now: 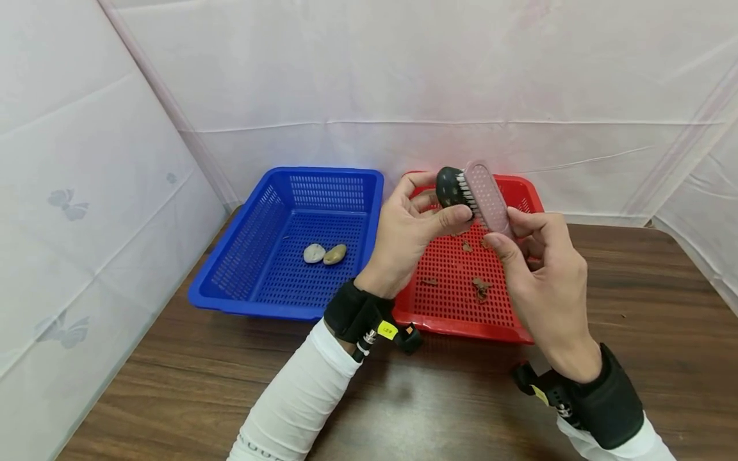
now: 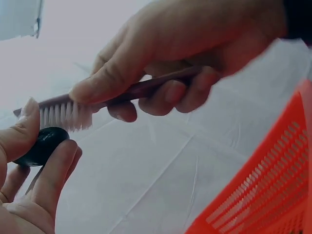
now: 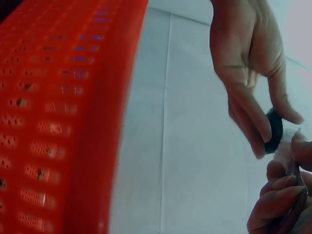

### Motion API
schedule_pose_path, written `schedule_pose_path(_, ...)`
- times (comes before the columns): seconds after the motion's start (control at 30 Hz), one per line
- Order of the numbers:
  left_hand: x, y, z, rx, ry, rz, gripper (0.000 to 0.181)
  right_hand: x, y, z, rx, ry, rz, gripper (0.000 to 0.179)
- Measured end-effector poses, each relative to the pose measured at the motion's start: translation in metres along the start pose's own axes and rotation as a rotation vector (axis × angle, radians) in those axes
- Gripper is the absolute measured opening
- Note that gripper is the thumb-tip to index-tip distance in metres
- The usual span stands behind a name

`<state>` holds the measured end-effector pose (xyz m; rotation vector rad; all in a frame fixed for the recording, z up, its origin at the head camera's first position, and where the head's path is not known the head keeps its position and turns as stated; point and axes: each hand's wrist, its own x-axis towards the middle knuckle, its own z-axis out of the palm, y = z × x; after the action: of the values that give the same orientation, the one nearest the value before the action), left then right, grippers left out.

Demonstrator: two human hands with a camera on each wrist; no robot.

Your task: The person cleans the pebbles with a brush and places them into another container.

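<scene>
My left hand [image 1: 406, 227] pinches a smooth dark stone [image 1: 448, 186] between thumb and fingers, above the red basket [image 1: 467, 330]. In my right hand [image 1: 548, 275] is a pink brush [image 1: 487, 195], gripped by its handle. Its white bristles [image 2: 66, 116] press against the stone's side in the head view, and in the left wrist view they lie over the top of the stone [image 2: 41, 146]. The right wrist view shows the stone [image 3: 274, 130] held at the fingertips, with the brush right beside it.
A blue basket [image 1: 230, 308] stands left of the red one, holding a white stone [image 1: 314, 253] and a tan stone [image 1: 335, 255]. Several brown crumbs [image 1: 481, 289] lie in the red basket. Both stand on a wooden table [image 1: 173, 384] before white cloth walls [image 1: 403, 77].
</scene>
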<state>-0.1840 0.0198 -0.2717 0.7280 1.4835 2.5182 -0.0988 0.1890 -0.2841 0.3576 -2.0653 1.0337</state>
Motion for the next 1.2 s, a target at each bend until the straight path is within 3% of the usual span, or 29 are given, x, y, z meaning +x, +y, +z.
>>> schedule_pose_path(0.17, -0.004, -0.004, 0.005, 0.119, -0.024, -0.001, 0.048, 0.003, 0.002, -0.003, -0.034, 0.031, 0.016, 0.042)
schedule_pose_path(0.33, -0.007, -0.006, 0.005, 0.156, -0.087, -0.022, 0.050, 0.007, 0.004, -0.007, -0.036, 0.048, 0.043, 0.041)
schedule_pose_path(0.47, -0.005, -0.006, 0.002, 0.094, -0.100, -0.023, 0.048, 0.009, 0.003, -0.010, 0.030, 0.061, 0.075, 0.040)
schedule_pose_path(0.57, -0.002, -0.005, 0.000, -0.003, -0.054, -0.017, 0.045, 0.008, 0.000, -0.011, 0.074, 0.071, 0.074, 0.038)
schedule_pose_path(0.67, 0.001, -0.005, -0.002, -0.089, 0.008, 0.002, 0.041, 0.006, -0.002, -0.011, 0.054, 0.030, 0.033, 0.039)
schedule_pose_path(0.83, 0.003, -0.003, -0.003, -0.135, 0.061, 0.042, 0.038, 0.004, 0.001, -0.006, 0.013, -0.048, 0.001, 0.046)
schedule_pose_path(1.2, 0.001, -0.004, -0.001, -0.039, -0.096, -0.014, 0.046, 0.006, 0.006, -0.010, -0.015, -0.001, 0.050, 0.041)
